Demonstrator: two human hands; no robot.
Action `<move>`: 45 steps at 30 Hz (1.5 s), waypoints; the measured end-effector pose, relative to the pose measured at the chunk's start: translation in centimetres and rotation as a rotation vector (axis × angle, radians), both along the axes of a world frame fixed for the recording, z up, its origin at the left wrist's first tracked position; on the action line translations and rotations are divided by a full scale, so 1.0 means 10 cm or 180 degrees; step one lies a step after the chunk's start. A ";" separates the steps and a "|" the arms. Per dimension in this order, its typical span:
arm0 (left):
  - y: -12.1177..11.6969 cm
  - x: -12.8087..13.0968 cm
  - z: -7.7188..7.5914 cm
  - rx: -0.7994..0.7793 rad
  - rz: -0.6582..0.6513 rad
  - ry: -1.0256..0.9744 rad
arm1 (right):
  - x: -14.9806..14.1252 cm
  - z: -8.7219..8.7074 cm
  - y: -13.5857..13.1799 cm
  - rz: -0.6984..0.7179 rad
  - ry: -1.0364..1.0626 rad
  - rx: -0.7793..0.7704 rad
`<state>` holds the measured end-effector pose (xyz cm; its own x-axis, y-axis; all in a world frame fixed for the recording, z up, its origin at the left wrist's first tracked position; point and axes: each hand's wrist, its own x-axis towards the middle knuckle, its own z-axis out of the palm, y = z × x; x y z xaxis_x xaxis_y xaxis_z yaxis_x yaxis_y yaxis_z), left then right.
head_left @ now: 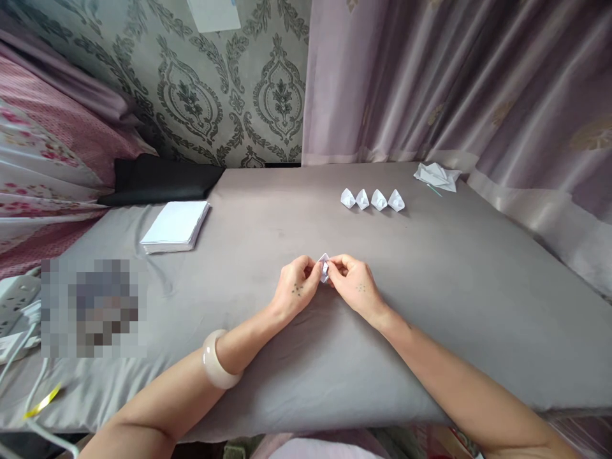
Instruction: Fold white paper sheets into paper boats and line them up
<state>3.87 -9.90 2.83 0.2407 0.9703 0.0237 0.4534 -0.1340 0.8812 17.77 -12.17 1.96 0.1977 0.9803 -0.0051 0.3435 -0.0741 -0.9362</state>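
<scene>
A small folded white paper piece (324, 268) is pinched between my two hands above the middle of the cloth-covered table. My left hand (299, 285) grips its left side with thumb and fingers closed. From the right, my right hand (354, 284) pinches the other side, its thumb on the paper. Fingers cover part of the piece, so its full shape is hidden. Beyond my hands, several small folded paper shapes (379, 200) stand in a row, pointed at the top and bottom.
A stack of white paper (174, 226) lies at the left. Crumpled or folded papers (437, 176) sit at the back right beside a thin greenish strip (435, 190). Black fabric (165, 180) lies at the back left. A power strip (19, 303) with white cables is at the left edge.
</scene>
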 end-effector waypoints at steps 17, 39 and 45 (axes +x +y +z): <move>0.01 -0.01 -0.06 -0.0478 0.0031 -0.0841 | 0.06 0.09 0.01 0.0218 0.1844 -0.0747; 0.00 0.00 -0.01 -0.0168 0.0024 -0.0220 | 0.01 -0.01 0.01 0.0163 0.0524 -0.0123; -0.01 0.00 -0.03 -0.0135 -0.0032 -0.0109 | 0.02 -0.02 0.00 0.0177 0.0504 -0.0222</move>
<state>3.90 -9.96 2.49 0.2501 0.9682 -0.0090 0.4218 -0.1006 0.9011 17.95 -12.19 1.80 0.1344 0.9859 -0.1001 0.1977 -0.1256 -0.9722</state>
